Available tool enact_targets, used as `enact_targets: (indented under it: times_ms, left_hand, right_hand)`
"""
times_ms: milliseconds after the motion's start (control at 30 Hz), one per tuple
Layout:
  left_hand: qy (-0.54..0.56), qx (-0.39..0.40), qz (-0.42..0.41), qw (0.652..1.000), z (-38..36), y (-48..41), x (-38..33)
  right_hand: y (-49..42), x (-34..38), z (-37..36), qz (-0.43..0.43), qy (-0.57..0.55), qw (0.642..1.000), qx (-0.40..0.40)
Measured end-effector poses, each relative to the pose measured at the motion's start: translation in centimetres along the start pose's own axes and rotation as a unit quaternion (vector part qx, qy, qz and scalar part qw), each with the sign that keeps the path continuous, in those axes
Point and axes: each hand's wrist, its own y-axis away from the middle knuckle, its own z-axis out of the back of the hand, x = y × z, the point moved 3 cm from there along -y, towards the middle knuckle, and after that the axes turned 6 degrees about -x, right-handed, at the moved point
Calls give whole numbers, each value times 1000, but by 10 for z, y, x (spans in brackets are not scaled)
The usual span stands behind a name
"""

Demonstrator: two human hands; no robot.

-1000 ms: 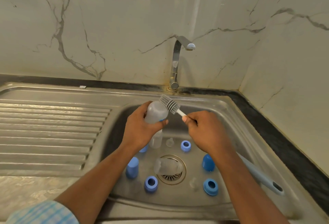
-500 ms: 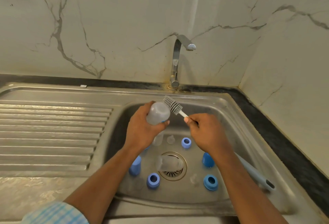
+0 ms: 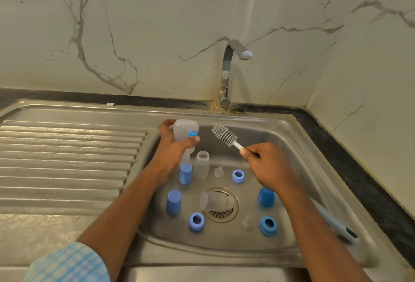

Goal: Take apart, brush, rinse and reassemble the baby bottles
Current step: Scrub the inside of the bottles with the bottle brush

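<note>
The left hand [image 3: 177, 148] is gripping a clear baby bottle [image 3: 184, 129] over the far left part of the sink basin [image 3: 283, 140]. Its fingers are curling round the bottle's body and its thumb tip is lying just beside the blue label. The right hand [image 3: 267, 165] is clamping its fingers round the white handle of a grey bottle brush [image 3: 224, 134]. The bristled head is pointing up and left, close to the right of the held bottle but apart from it.

Below the hands a second bottle [image 3: 202, 165] is standing upright, and a third bottle [image 3: 215, 201] is lying on its side over the drain [image 3: 222, 215]. Blue caps [image 3: 173, 202], blue screw rings [image 3: 196, 221] and clear teats [image 3: 218, 171] are sitting scattered around them. A pale blue handle [image 3: 334, 223] is leaning along the basin's right wall.
</note>
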Motion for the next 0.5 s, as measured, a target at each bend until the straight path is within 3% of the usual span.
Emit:
enact_targets:
  times_ms: [133,233,400,500]
  left_hand:
    - [-107,25,18,994,13,-8,7]
    - [-266,46,-40,962,19,-9,12]
    - [-348,91,-68,931,21,-16,19]
    - [-434,110,-72,891,22,-18,28]
  right_hand:
    - [-4,-11,-3,-25,14,999,17]
    - [-6,-18,-9,-45,19,998,36]
    - [-6,-23,-15,-80,48,994,54]
    - [-3,-21,-18,-83,79,992,58]
